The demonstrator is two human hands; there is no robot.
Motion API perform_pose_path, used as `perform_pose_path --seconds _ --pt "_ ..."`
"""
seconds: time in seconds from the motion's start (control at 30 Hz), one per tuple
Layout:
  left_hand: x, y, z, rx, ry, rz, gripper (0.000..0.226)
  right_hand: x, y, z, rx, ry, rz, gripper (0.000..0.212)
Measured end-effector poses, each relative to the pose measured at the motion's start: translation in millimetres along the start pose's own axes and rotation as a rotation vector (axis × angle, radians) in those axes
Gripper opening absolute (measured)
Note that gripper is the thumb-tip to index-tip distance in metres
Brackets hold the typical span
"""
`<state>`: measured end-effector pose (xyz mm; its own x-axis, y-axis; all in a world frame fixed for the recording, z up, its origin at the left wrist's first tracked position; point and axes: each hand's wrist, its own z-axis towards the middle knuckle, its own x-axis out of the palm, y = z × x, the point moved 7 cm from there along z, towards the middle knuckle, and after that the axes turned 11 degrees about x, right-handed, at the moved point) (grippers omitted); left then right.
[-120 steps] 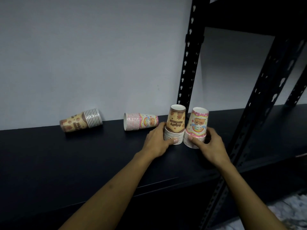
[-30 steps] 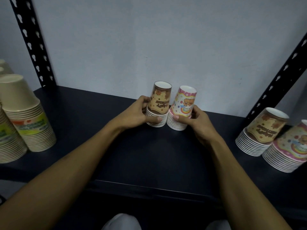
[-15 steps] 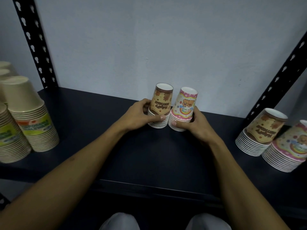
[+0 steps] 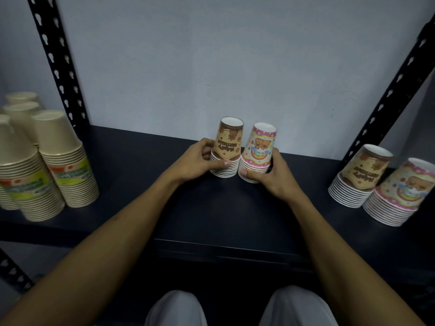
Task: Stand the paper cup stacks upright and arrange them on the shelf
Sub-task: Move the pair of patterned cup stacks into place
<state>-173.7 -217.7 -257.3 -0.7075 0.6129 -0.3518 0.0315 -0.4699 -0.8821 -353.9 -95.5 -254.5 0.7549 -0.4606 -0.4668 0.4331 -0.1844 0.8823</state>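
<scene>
Plain pale grey-blue wall (image 4: 235,55) behind, dim light, two black perforated metal uprights (image 4: 56,60) at left and right, dark shelf board (image 4: 211,208) below.

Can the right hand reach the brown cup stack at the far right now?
Probably not yet: the right hand grips the pink stack. Once freed, bare shelf lies between it and the brown stack.
</scene>
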Motion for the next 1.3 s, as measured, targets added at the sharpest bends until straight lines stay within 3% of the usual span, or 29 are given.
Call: perform_pose_path --seconds 0.2,0.53,1.07,1.3 --pt "7.6 -12.0 -21.7 0.031 0.020 0.032 0.089 -5.7 -5.9 -21.1 -0.008 -0.012 0.012 0.083" --pt "54.3 -41.0 -57.7 0.058 0.152 0.030 0.057 -43.2 -20.7 -94.3 0.024 -0.110 -0.042 0.074" --pt "206.3 -99.3 -31.6 0.210 0.317 0.063 0.061 -175.4 -78.3 -181.9 0.131 -0.364 -0.108 0.076" --pt "240.8 -114.3 -17.7 0.256 0.322 0.116 0.066 -202.0 -94.8 -189.6 0.181 -0.395 -0.123 0.069"
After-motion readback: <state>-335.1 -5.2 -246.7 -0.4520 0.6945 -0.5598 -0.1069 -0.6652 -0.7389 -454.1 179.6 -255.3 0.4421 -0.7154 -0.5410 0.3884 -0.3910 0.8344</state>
